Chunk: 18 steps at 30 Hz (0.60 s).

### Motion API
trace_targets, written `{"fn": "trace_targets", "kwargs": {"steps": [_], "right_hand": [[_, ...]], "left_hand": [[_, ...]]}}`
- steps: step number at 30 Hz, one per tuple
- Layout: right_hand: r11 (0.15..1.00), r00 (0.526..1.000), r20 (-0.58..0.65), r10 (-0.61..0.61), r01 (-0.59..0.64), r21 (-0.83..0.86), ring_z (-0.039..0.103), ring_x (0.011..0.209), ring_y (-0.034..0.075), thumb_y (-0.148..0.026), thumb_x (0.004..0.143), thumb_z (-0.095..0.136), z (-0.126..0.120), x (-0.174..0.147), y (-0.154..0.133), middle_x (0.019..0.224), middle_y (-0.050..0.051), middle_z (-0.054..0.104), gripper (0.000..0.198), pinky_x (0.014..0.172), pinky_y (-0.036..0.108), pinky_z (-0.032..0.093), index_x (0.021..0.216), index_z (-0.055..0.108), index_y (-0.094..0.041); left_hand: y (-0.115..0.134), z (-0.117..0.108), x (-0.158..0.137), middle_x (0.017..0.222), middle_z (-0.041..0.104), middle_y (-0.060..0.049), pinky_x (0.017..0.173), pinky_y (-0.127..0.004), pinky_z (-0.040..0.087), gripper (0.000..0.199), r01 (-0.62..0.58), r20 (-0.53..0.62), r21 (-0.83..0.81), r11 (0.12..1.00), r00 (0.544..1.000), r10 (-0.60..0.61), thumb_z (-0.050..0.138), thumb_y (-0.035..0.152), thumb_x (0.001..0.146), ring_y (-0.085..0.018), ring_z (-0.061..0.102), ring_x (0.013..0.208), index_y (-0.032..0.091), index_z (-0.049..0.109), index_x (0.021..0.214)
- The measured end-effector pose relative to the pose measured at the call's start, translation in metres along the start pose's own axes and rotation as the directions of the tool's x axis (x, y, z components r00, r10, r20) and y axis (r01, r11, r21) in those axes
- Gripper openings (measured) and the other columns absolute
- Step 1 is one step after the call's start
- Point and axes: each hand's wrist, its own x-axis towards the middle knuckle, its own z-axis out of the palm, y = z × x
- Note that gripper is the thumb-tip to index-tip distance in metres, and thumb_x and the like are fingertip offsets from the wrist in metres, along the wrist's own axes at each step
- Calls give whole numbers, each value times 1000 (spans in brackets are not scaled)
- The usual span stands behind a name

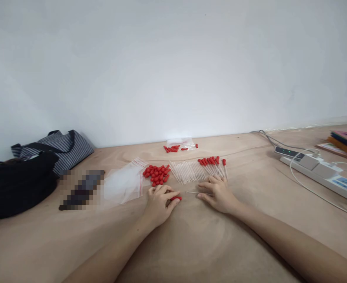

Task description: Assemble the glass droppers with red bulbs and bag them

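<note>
My left hand [161, 202] pinches a red rubber dropper bulb [176, 198] between thumb and fingers. Across from it, my right hand [217, 194] grips a thin clear dropper tube [192, 192], whose end points left toward the bulb, a small gap apart. Just beyond my left hand lies a heap of red bulbs [156, 175]. A row of bare clear tubes [187, 173] lies side by side between the heap and my right hand. To the right of that row are several droppers with red bulbs fitted [211, 161], partly behind my right fingers.
Clear zip bags [122, 182] lie left of the heap. Farther back, more red bulbs [172, 149] rest by another plastic bag [179, 142]. A black bag [23, 184] and a striped bag [79, 145] sit left. A power strip [323, 175] with cables lies right, near stacked books [346, 143].
</note>
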Motion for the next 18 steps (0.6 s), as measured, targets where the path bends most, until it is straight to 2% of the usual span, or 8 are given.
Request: {"fn": "trace_targets", "kwargs": {"steps": [4,10,18], "right_hand": [[1000,999,-48,7,-6,29,48,82,18,-32,80,55,12,-1,-2,84,3,58,14,72,33,27,85,68,-29],[997,984,-180,13,1,74,48,90,19,-26,82,52,15,-5,-13,95,4,60,14,79,37,25,79,65,-24],[985,981,-192,-14,47,167,52,83,17,-22,84,47,11,-6,-31,74,0,64,15,87,40,17,80,61,-23]], "left_hand": [[3,1,3,84,65,1,76,-39,23,13,-22,-45,14,1000,999,23,56,25,81,-18,53,83,30,67,85],[9,-2,2,82,67,4,78,-38,21,11,-30,-96,-17,999,995,28,53,24,83,-17,55,82,26,64,83],[10,-4,1,77,66,3,80,-38,22,9,-33,-120,-35,999,992,29,51,24,84,-17,57,79,23,60,83]]}}
